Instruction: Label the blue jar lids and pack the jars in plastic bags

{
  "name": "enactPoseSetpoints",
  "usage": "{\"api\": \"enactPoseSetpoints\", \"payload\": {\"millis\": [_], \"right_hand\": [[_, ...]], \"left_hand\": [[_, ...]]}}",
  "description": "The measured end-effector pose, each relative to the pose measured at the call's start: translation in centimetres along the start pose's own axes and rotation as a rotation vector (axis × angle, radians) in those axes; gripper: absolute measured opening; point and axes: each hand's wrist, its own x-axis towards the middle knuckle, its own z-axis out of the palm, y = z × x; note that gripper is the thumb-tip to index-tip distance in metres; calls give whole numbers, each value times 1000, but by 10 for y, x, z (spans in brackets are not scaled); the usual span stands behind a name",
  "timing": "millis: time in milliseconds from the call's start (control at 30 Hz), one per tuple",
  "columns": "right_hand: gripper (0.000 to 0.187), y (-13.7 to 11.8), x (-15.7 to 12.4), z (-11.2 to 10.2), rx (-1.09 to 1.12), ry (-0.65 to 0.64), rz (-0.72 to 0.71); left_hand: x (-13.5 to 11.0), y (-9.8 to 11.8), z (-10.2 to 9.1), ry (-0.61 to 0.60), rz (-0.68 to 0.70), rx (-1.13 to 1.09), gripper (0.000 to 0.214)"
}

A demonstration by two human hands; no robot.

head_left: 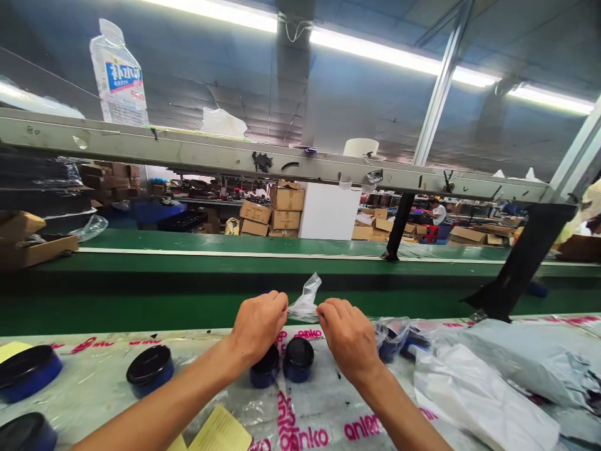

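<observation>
Between my two hands a clear plastic bag (306, 303) is stretched above the table, its loose corner sticking up. My left hand (261, 322) is closed and pinches the bag's left side. On the other side my right hand (348, 335) grips the bag's right edge with curled fingers. Below them stand two round black-and-blue containers, one (298, 359) in plain sight and the other (265, 367) partly covered by my left wrist. Another such container (150, 369) sits left of my left forearm.
More round containers (28, 373) stand at the far left. Yellow paper slips (220, 431) lie at the front. Plastic bags (483, 382) are heaped on the right. Beyond the table runs a green conveyor belt (188, 307), under a shelf beam (197, 147) bearing a bottle (119, 78).
</observation>
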Motion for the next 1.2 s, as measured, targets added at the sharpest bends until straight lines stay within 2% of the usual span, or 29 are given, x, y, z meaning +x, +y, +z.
{"api": "enactPoseSetpoints", "payload": {"millis": [67, 167, 300, 433, 700, 800, 900, 1033, 1200], "right_hand": [[17, -2, -3, 9, -119, -59, -82], [20, -6, -15, 16, -129, -122, -121], [17, -8, -32, 11, -98, -146, -108], [16, -8, -38, 5, -52, -134, -82], [20, -9, -35, 21, -138, -146, -61], [17, -11, -42, 15, -89, -160, -55], [14, -13, -50, 3, 56, -151, -52], [19, -15, -57, -9, 224, -156, -62], [18, -18, -58, -13, 157, -191, -142]], "left_hand": [[-2, -5, 8, -30, -16, 66, 16], [-8, -9, 18, -81, -13, 95, 11], [-16, -11, 23, -121, -7, 63, 10], [-16, -10, 21, -145, -24, 49, 12], [-7, -2, 24, -163, -104, 94, 11], [-13, -1, 24, -172, -90, 56, 12], [-18, -2, 21, -175, -69, 12, 16], [-23, -4, 17, -201, -33, -34, 18], [-30, 1, 14, -229, 1, 22, 17]]}}
